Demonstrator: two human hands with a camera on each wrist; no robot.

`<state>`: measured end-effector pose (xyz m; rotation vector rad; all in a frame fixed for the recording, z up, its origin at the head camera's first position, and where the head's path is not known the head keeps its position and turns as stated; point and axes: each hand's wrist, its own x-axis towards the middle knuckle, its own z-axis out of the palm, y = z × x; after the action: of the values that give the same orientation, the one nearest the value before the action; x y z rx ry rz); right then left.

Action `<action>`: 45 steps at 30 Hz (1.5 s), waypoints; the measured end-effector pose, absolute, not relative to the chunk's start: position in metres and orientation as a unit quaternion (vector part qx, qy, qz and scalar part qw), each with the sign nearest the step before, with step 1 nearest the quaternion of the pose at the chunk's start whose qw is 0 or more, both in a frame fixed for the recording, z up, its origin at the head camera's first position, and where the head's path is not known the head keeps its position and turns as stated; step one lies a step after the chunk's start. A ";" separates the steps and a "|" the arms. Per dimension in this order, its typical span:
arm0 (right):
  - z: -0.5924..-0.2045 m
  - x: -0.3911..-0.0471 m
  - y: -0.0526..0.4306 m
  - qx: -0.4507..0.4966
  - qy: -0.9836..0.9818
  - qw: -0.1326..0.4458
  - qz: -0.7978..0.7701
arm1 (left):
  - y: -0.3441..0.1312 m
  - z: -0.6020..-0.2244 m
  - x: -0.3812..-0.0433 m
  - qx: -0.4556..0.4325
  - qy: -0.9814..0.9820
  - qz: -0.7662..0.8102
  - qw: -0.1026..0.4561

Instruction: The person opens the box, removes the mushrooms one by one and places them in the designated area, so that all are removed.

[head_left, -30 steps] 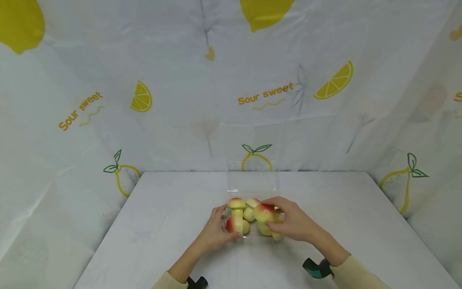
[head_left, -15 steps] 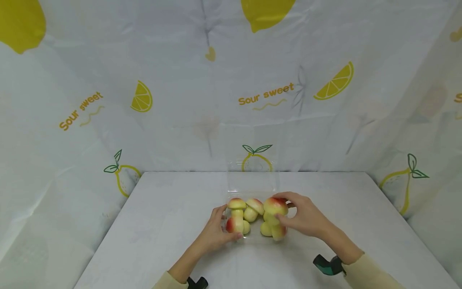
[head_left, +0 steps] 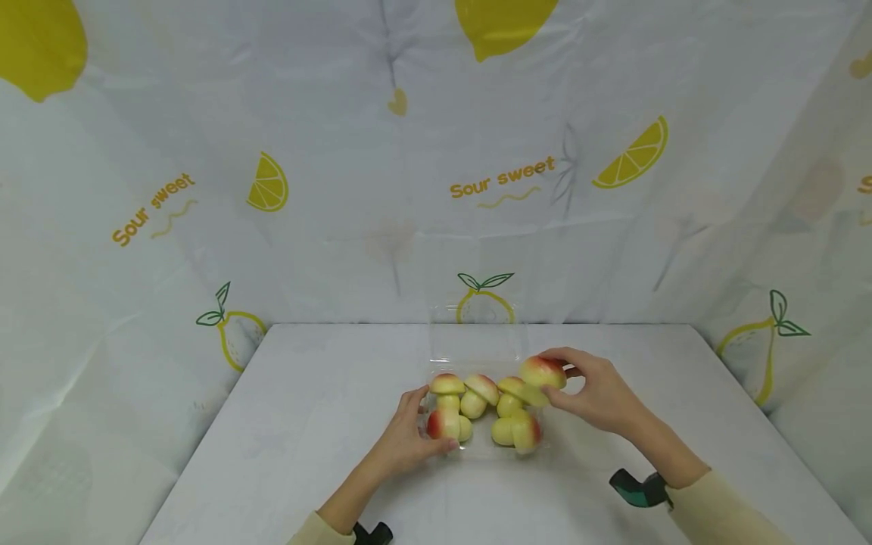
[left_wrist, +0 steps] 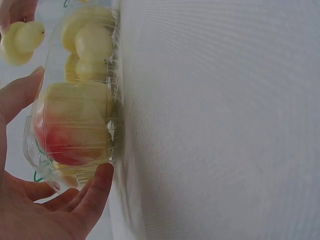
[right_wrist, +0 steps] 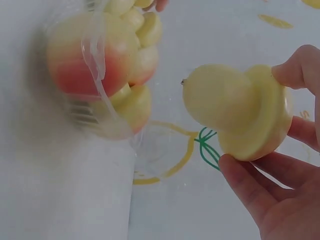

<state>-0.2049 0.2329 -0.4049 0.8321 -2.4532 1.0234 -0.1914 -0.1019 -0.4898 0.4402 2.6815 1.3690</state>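
My right hand (head_left: 602, 393) pinches a toy mushroom (right_wrist: 227, 100), its red-tinged cap between thumb and fingers and its pale yellow stem pointing out. This mushroom is held up above the right end of a clear plastic clamshell box (head_left: 477, 448). Around the box's left end my left hand (head_left: 406, 439) keeps its grip, thumb at the front and fingers along the side. Inside lie several similar mushrooms; one with a red cap (left_wrist: 75, 125) is closest to the left hand, and another (head_left: 518, 431) lies at the front right.
The box's transparent lid (head_left: 477, 342) stands raised at the back. A white-covered table (head_left: 306, 401) lies beneath, with a lemon-printed curtain (head_left: 354, 189) behind it and at the sides. Dark wrist-camera mounts (head_left: 640, 488) sit near the sleeves.
My right hand has lifted the mushroom and moved it rightward and away from me, uncovering mushrooms at the box's right end. The left hand has stayed in place on the box.
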 end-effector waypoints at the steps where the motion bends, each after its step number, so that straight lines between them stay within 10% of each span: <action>1: -0.405 -0.206 0.235 0.291 -0.867 0.181 0.362 | -0.102 -0.490 -0.191 0.145 0.880 0.449 0.050; 23: -0.412 -0.237 0.272 0.203 -0.891 0.201 0.354 | -0.102 -0.490 -0.193 0.148 0.881 0.448 0.044; 45: -0.451 -0.268 0.293 0.108 -0.921 0.098 0.362 | -0.103 -0.494 -0.192 0.150 0.873 0.462 0.043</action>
<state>-0.2683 0.2931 -0.4510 0.3182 -2.7247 1.0721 -0.1919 -0.1031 -0.4945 0.4588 2.6701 1.4125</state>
